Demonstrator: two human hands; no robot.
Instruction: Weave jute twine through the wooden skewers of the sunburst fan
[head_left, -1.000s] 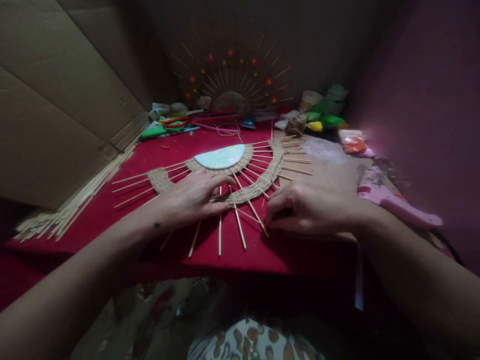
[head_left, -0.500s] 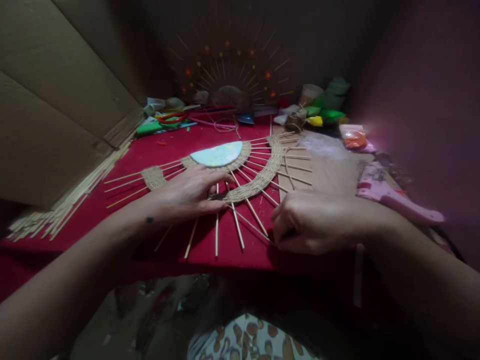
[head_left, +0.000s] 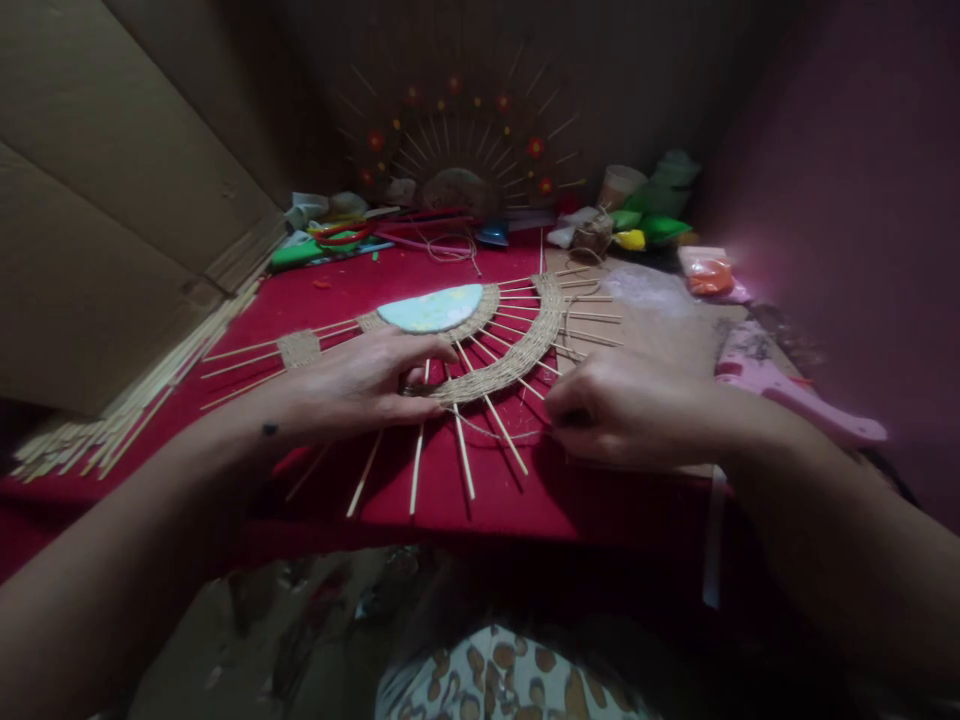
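Our right hand (head_left: 600, 405) has shifted farther from us over the last half second, and the jute twine (head_left: 499, 437), drawn straight then, now sags from its closed fingers to the near side of the woven stick fan (head_left: 510, 370), which lies on the red cloth (head_left: 495, 510). We rest our left hand (head_left: 367, 380) across the fan's left half, thumb and forefinger parted, though we cannot tell whether it pinches the weave. Right of the fan lies a pink glue gun (head_left: 787, 393); beyond the fan, a twine ball (head_left: 592, 236) and a flowered fan (head_left: 457, 165).
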